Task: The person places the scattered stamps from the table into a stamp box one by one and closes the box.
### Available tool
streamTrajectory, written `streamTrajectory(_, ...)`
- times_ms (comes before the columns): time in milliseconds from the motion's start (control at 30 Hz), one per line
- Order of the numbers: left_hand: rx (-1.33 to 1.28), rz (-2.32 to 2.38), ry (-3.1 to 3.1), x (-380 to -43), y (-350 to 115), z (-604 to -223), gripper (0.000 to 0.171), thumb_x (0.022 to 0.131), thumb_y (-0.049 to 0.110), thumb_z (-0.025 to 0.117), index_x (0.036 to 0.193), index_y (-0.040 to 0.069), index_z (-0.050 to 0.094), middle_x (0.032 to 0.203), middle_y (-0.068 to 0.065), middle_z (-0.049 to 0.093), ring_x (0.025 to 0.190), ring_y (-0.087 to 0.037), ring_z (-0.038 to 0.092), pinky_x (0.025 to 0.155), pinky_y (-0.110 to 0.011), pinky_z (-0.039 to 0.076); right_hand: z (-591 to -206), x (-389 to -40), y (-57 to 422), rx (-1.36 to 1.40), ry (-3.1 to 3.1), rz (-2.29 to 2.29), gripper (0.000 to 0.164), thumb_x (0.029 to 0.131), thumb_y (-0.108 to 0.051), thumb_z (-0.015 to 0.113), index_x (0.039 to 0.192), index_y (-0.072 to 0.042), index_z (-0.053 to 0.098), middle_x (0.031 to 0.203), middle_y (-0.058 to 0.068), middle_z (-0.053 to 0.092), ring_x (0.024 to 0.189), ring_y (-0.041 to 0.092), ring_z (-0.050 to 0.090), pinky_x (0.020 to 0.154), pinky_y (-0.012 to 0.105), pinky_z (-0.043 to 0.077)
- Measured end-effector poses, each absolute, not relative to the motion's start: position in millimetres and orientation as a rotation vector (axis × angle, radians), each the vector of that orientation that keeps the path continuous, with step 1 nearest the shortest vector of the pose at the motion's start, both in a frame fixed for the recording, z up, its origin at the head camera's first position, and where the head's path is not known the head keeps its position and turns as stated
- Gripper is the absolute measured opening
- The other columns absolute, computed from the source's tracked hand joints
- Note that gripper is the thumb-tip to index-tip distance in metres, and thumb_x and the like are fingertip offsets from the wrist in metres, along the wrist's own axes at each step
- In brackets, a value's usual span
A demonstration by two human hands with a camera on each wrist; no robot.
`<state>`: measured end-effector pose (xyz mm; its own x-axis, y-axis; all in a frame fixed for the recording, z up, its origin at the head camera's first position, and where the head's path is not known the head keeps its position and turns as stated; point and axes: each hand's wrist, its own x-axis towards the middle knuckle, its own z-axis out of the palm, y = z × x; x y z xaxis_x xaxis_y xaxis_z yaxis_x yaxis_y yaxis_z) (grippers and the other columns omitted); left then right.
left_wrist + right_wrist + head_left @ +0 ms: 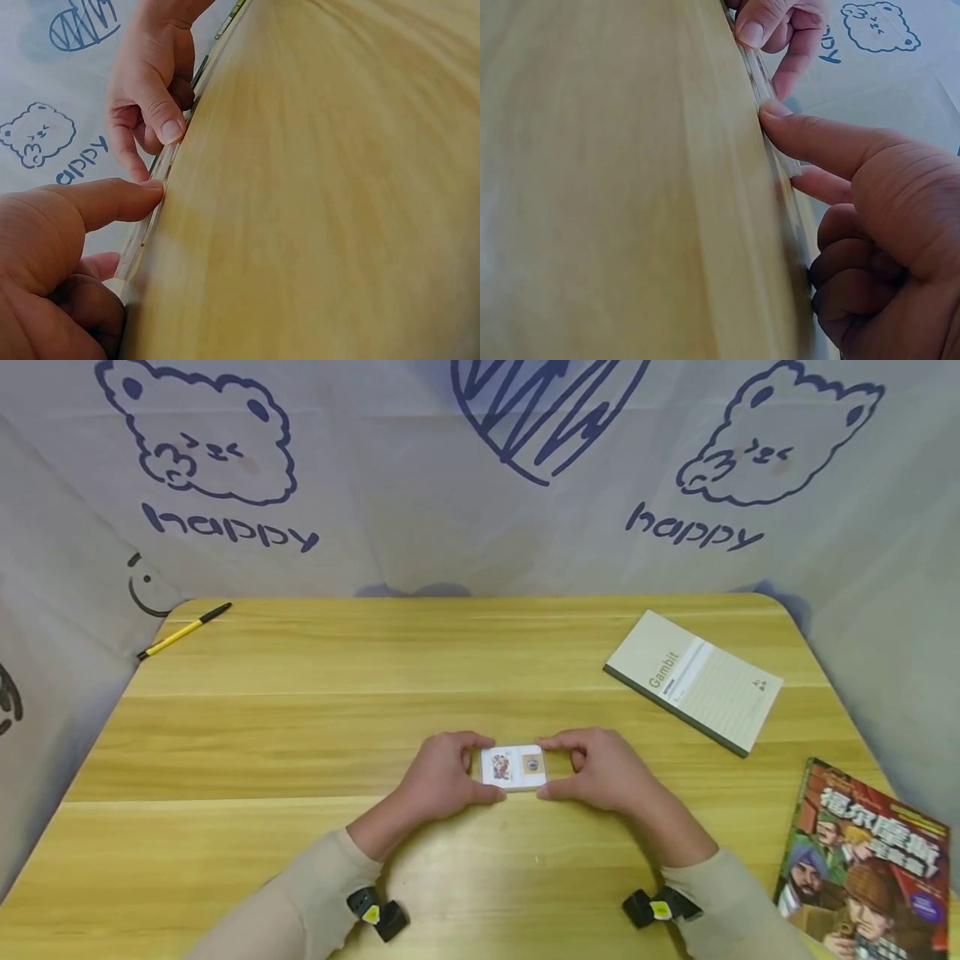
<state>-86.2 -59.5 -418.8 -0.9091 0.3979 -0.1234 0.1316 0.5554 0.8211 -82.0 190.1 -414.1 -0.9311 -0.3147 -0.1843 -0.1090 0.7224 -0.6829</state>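
A small, flat rectangular case [517, 779] with a white face lies level at the middle front of the table. Its face bears a colourful printed figure on the left and a tan square with a round emblem on the right. My left hand [444, 775] pinches its left end between thumb and forefinger, at the near and far edges. At the opposite end, my right hand [606, 770] pinches it the same way. Both wrist views catch the case edge-on, as a thin clear strip [133, 251] close over the wood; the right hand's other fingers curl inward [855, 262].
On the wooden table [300, 735], a grey Gambit notebook [720, 685] lies at the back right. A colourful comic-style book [862, 860] sits at the front right. The yellow and black pen [183, 632] is at the back left corner. A white printed cloth [405, 510] hangs behind.
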Motion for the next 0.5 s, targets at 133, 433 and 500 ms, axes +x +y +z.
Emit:
streamTrajectory(133,0.445,1.265,2.508,-86.7,-58.1,-419.5,0.066,0.066,0.019,0.095,0.123,-0.001,0.067,0.066,-0.003,0.05,0.056,-0.013,0.043,0.048,-0.026,0.034,-415.4,-81.6,192.1,-0.346,2.639,-1.035,0.061,0.071,-0.039,0.091,0.126,-0.021,0.072,0.058,-0.004,0.036,0.052,0.012,0.031,0.053,0.029,0.03)
streamTrajectory(433,0.454,1.234,2.503,-84.2,-54.0,-418.7,0.074,0.068,0.019,0.093,0.132,0.002,0.061,0.069,-0.002,0.051,0.057,-0.013,0.043,0.049,-0.026,0.036,-416.5,-76.5,198.5,-0.355,2.653,-1.043,0.068,0.071,-0.04,0.092,0.13,-0.017,0.068,0.057,-0.006,0.036,0.052,0.01,0.031,0.053,0.028,0.032)
streamTrajectory(500,0.437,1.242,2.521,-83.1,-53.8,-416.3,0.072,0.072,0.023,0.091,0.134,0.004,0.06,0.072,-0.002,0.051,0.06,-0.014,0.044,0.053,-0.028,0.037,-415.3,-74.2,199.5,-0.372,2.685,-1.029,0.067,0.073,-0.038,0.09,0.132,-0.014,0.067,0.058,-0.006,0.04,0.052,0.01,0.034,0.054,0.029,0.034)
